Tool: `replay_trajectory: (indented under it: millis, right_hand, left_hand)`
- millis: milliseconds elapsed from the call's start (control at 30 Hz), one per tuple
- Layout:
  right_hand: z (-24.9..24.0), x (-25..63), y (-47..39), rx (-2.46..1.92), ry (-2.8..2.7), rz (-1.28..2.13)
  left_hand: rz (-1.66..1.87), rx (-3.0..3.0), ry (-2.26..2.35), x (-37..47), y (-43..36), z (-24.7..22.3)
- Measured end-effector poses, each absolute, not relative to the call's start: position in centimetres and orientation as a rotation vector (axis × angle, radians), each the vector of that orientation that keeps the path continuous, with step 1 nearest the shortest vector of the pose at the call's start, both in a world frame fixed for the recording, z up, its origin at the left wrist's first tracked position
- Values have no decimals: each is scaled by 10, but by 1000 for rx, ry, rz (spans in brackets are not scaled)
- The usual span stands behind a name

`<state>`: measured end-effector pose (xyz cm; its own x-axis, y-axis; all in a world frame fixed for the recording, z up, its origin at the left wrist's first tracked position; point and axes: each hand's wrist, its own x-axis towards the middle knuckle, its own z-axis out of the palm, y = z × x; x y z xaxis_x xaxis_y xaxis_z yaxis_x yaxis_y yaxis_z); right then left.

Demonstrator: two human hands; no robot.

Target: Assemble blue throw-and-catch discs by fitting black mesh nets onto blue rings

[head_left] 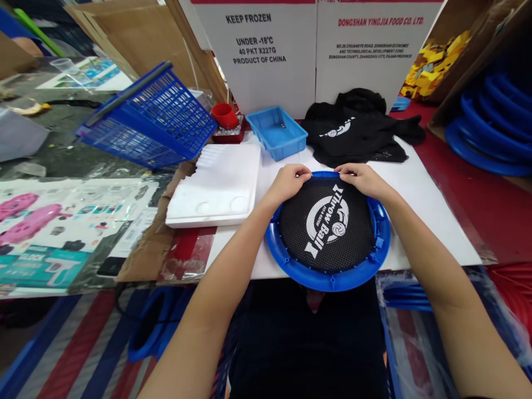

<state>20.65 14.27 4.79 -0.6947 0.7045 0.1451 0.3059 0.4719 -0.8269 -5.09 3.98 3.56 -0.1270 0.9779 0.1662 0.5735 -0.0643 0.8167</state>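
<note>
Blue round plastic hoop with black printed mesh stretched across it is lying flat at the near edge of the white bench, directly under both hands. The left hand is curling its fingers closed on the far rim, pinching the mesh edge there; the right hand is doing the same just beside it. Beyond the hands, a blue rectangular plastic tray and a pile of black printed mesh cloths are sitting.
</note>
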Motion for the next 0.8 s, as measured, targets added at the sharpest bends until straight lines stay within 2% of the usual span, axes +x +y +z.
replay_trajectory:
  millis: [333,600,800]
  right_hand:
    - [45,205,157,-891,-2295,1245]
    - [51,206,146,-880,-2515,896]
    - [59,225,137,-741,-2550,1081]
  left_hand:
    - [1158,1572,1665,-57,45,25]
    - [903,1708,1663,-61,30,42]
    - [790,1783,1691,-59,16,48]
